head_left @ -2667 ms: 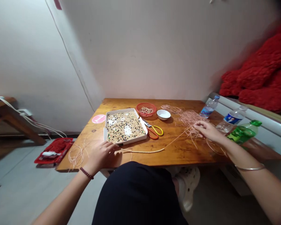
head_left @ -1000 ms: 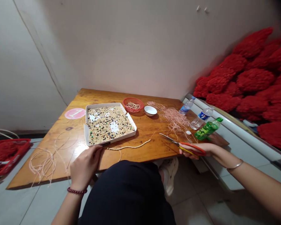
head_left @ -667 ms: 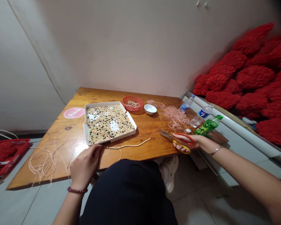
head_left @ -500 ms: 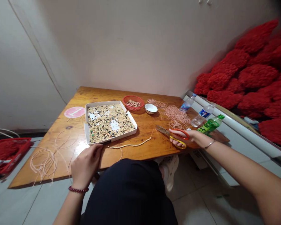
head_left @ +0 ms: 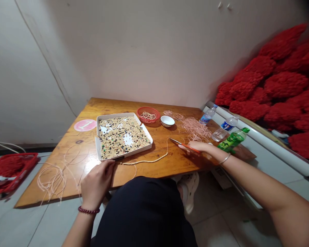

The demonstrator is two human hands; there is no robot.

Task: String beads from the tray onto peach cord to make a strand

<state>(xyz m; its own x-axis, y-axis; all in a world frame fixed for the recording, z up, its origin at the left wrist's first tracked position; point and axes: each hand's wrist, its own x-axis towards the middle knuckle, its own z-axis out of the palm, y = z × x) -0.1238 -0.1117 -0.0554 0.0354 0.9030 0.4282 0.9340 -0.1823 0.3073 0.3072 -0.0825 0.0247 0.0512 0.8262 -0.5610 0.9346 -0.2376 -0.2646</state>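
Near the table's front edge my left hand [head_left: 97, 179] is closed, its fingertips pinching the dark-tipped left end of a beaded string [head_left: 144, 161]. The string's cream beads run rightward across the wood, and a thin bare thread rises from its right end. My right hand [head_left: 194, 146] grips scissors [head_left: 186, 147] with orange handles, turned edge-on. Their blade tips lie by the upper end of that thread; whether they touch it I cannot tell. Just behind the string stands a white box lid [head_left: 98, 151] full of loose cream, black and green beads.
Behind are a red basket [head_left: 158, 112] of strung beads and a white bowl [head_left: 167, 120]. Pink cord [head_left: 195, 128] lies heaped near plastic bottles [head_left: 224, 128] at right. Loose cord loops [head_left: 53, 180] and a pink number disc [head_left: 84, 125] are at left. Red bundles [head_left: 285, 84] are piled beyond.
My right hand has turned the scissors from flat to edge-on, and their tips have come to the thread's end. My left hand keeps its pinch. The whole view has shifted slightly.
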